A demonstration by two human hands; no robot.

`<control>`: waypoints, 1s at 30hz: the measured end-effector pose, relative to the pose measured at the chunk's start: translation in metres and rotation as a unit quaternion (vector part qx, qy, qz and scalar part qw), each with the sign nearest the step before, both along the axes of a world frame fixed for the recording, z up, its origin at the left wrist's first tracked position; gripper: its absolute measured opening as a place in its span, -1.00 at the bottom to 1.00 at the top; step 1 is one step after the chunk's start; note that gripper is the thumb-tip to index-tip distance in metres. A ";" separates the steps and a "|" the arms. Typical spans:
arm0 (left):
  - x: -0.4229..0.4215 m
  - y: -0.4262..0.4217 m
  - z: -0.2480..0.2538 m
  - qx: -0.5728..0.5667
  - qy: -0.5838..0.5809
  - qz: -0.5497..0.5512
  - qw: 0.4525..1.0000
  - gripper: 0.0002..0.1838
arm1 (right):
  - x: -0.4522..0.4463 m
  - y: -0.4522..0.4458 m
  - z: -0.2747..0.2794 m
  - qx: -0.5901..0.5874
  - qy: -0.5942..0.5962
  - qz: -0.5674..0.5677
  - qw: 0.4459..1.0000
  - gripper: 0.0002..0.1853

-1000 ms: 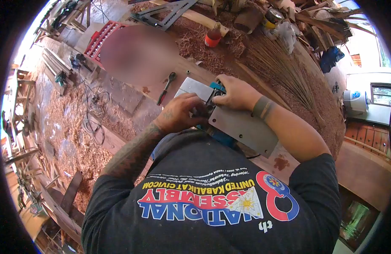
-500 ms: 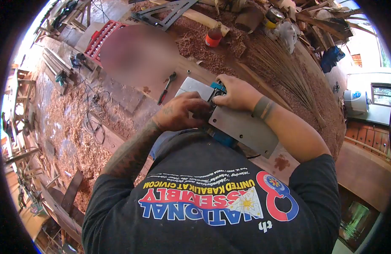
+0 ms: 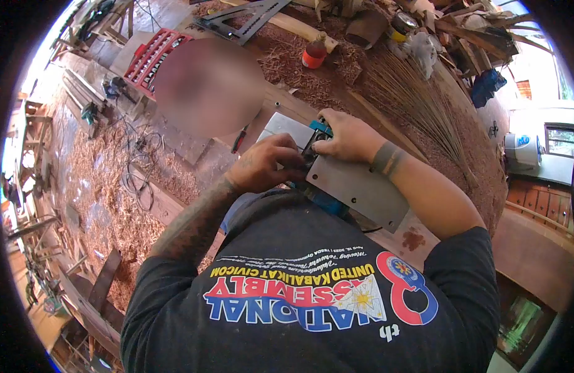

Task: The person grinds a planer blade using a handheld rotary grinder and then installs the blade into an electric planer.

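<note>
An upturned electric planer (image 3: 358, 191) lies close against my shirt, its flat metal sole facing up and teal body showing at the edges. My right hand (image 3: 352, 138) grips its far side around the cutter opening, with the thumb bent over the opening. My left hand (image 3: 271, 163) has its fingers curled and pressed together at the near side of the same opening; whatever they hold is hidden. The planer's other sole plate (image 3: 281, 127) shows beyond my left knuckles. A ratchet handle (image 3: 239, 140) lies on the board past my left hand, its head covered by a blurred patch.
A red socket set case (image 3: 151, 59) lies at the upper left, beside the blurred patch. A metal square (image 3: 243, 22) and an orange-banded container (image 3: 314, 55) stand farther back. Wood shavings, a cable (image 3: 138, 177) and thin sticks (image 3: 417, 102) surround the work board.
My left hand has shifted very slightly at the cutter opening. The blurred patch has moved right and down, covering the ratchet's head and baring more of the red case. My right hand stays put.
</note>
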State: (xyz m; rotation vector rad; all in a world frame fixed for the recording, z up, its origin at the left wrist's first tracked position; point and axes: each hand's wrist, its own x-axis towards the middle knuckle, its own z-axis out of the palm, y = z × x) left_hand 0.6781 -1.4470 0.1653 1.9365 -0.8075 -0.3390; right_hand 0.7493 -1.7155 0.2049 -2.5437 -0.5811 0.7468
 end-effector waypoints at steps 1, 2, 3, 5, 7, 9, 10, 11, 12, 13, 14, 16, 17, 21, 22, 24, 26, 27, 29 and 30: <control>0.000 0.000 -0.003 -0.005 -0.024 -0.010 1.000 -0.65 | -0.001 -0.001 -0.002 0.009 -0.008 0.000 1.000 -0.24; 0.000 0.001 -0.005 -0.016 -0.019 -0.015 1.000 -0.66 | -0.001 -0.002 -0.004 0.008 -0.014 -0.003 1.000 -0.24; 0.002 0.001 -0.005 -0.027 -0.013 -0.020 0.999 -0.67 | -0.002 -0.002 -0.006 0.007 -0.019 -0.005 1.000 -0.24; 0.002 0.002 -0.002 -0.028 -0.001 -0.008 1.000 -0.70 | -0.001 0.000 -0.003 0.002 -0.009 -0.005 1.000 -0.24; 0.000 -0.001 0.003 -0.008 0.014 0.022 1.000 -0.73 | 0.000 0.003 0.006 -0.008 0.021 -0.005 1.000 -0.23; 0.000 0.001 -0.001 -0.002 -0.004 -0.004 1.000 -0.69 | 0.000 0.003 0.004 -0.009 0.018 -0.005 1.000 -0.24; 0.000 0.002 -0.003 0.001 -0.013 -0.018 1.000 -0.67 | 0.000 0.002 0.004 -0.010 0.017 -0.006 1.000 -0.24; 0.000 0.003 -0.004 -0.009 -0.010 -0.025 1.000 -0.66 | -0.001 0.001 0.003 -0.009 0.010 -0.009 1.000 -0.25; 0.001 0.004 -0.002 -0.019 -0.008 -0.030 0.999 -0.65 | -0.002 0.001 0.002 -0.007 0.004 -0.012 1.000 -0.25; 0.002 0.005 -0.001 -0.028 -0.006 -0.035 0.999 -0.64 | -0.002 0.002 0.002 -0.005 -0.003 -0.014 1.000 -0.25; 0.002 0.005 -0.001 -0.033 0.040 -0.011 0.999 -0.63 | -0.002 0.003 0.002 -0.006 -0.002 -0.011 1.000 -0.25; 0.005 0.004 -0.003 -0.045 0.131 0.037 0.990 -0.61 | -0.001 0.002 0.002 -0.009 0.000 -0.007 1.000 -0.25; 0.010 0.003 -0.004 -0.025 0.074 0.054 0.995 -0.59 | -0.001 0.001 0.002 -0.004 0.002 -0.007 1.000 -0.25; 0.029 -0.004 0.001 0.097 -0.075 0.104 0.987 -0.32 | 0.000 -0.002 -0.008 0.010 -0.008 0.002 1.000 -0.24; 0.032 -0.007 0.000 0.108 -0.076 0.106 0.986 -0.25 | 0.002 -0.002 -0.010 0.012 -0.016 0.006 1.000 -0.23; 0.038 -0.012 -0.004 0.116 -0.065 0.102 0.986 -0.14 | 0.004 -0.003 -0.008 0.017 -0.002 0.012 1.000 -0.21; 0.043 -0.015 -0.016 0.109 -0.037 0.089 0.989 -0.05 | 0.003 -0.003 -0.004 0.021 0.008 0.008 1.000 -0.19; 0.046 -0.015 -0.014 0.107 -0.015 0.083 0.991 -0.05 | 0.003 -0.003 -0.004 0.023 0.011 0.002 1.000 -0.18; 0.050 -0.014 -0.011 0.105 0.029 0.072 0.992 -0.06 | 0.003 -0.003 -0.002 0.035 0.030 -0.005 0.999 -0.22; 0.048 -0.014 -0.012 0.122 0.016 0.076 0.989 -0.06 | 0.004 -0.003 0.001 0.045 0.046 -0.005 0.998 -0.26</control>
